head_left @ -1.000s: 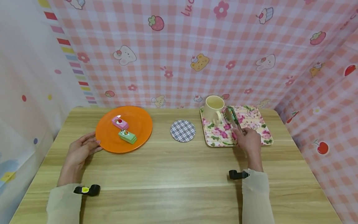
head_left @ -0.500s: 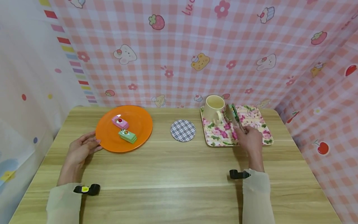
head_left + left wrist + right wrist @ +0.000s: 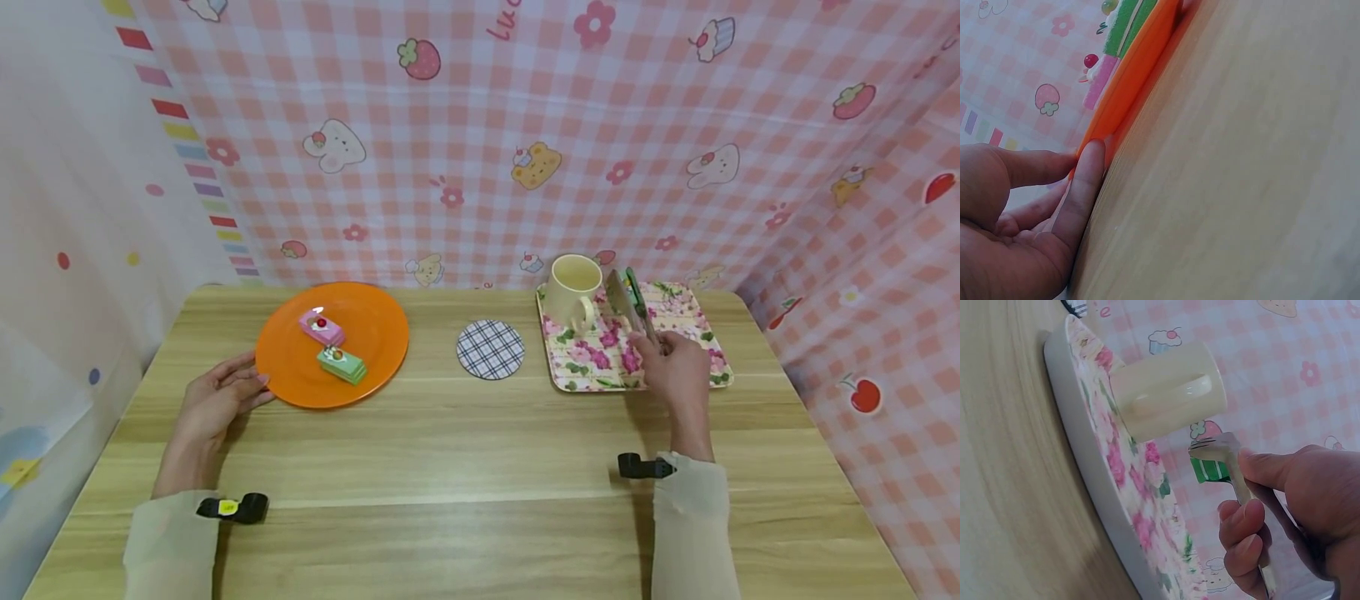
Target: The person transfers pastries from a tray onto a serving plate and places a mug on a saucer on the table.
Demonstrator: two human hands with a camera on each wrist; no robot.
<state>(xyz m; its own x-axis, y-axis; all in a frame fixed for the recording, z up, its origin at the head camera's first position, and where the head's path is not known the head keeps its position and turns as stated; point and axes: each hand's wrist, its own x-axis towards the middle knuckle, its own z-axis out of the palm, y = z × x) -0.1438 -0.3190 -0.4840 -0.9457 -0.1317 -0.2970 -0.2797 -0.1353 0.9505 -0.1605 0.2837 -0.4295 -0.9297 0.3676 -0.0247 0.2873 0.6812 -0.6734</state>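
At the left, my left hand (image 3: 217,404) pinches the rim of an orange plate (image 3: 382,333), thumb above and fingers beneath in the left wrist view. A pink cake slice (image 3: 322,327) and a light green cake slice (image 3: 342,365) lie on the plate. My right hand (image 3: 677,367) grips metal tongs (image 3: 1236,472) over a floral tray (image 3: 600,375). Between the tongs' tips is a darker green cake slice (image 3: 1209,470), partly hidden by the near arm. It appears above the tray's surface in the right wrist view.
A cream mug (image 3: 573,292) stands upright on the tray's left side, close to the tongs' tips. Between plate and tray lies a round checked coaster (image 3: 491,350). A pink checked cloth (image 3: 480,150) hangs behind the wooden table (image 3: 435,517).
The tongs have turned more upright and shifted slightly right and back, with the dark green cake slice moving between their tips. My left hand and the plate stay as they were.
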